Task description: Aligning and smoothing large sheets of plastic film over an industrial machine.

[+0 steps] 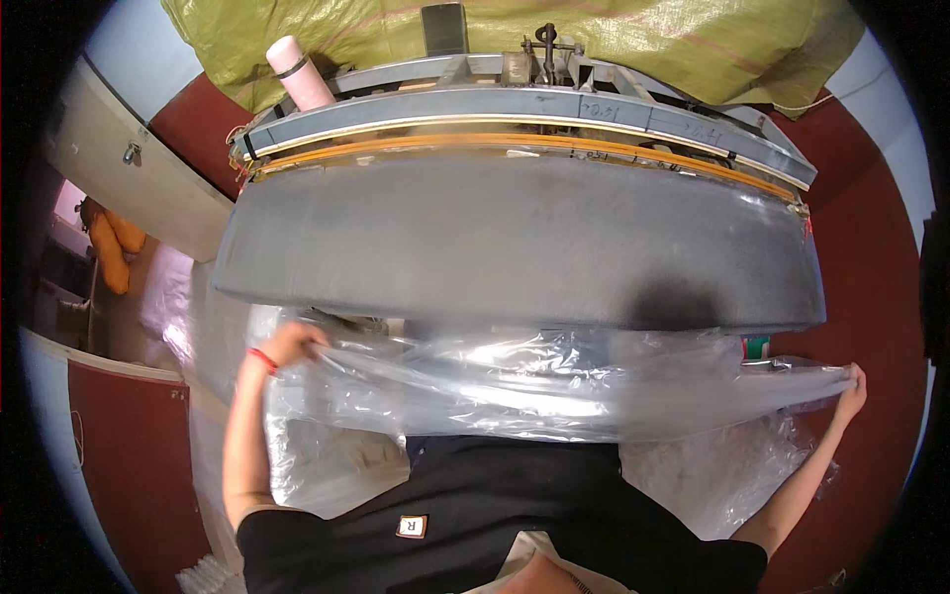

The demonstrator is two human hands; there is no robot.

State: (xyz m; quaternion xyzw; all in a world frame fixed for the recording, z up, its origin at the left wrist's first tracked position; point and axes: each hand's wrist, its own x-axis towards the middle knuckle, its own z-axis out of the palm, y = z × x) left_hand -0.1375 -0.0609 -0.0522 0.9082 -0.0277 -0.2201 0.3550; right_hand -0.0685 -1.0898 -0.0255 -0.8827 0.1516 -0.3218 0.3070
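A wide sheet of clear plastic film (pixel 515 381) is stretched between my two hands in front of my body. My left hand (pixel 290 345), with a red band at the wrist, is closed on the film's left end; it is slightly blurred. Far out to the right, my right hand (pixel 853 384) pinches the opposite end. Just beyond the film stands a long table with a dark grey padded top (pixel 495 238). The film hangs below its near edge, apart from the top surface. More loose clear film lies lower down, around my body.
Behind the padded top runs a grey metal frame (pixel 416 107) with an orange strip (pixel 475 142) and a clamp-like fitting (pixel 549 54). A pink roll (pixel 300 74) leans at the back left. Yellow-green sheeting (pixel 673 40) hangs behind. An open door (pixel 129 148) is at left.
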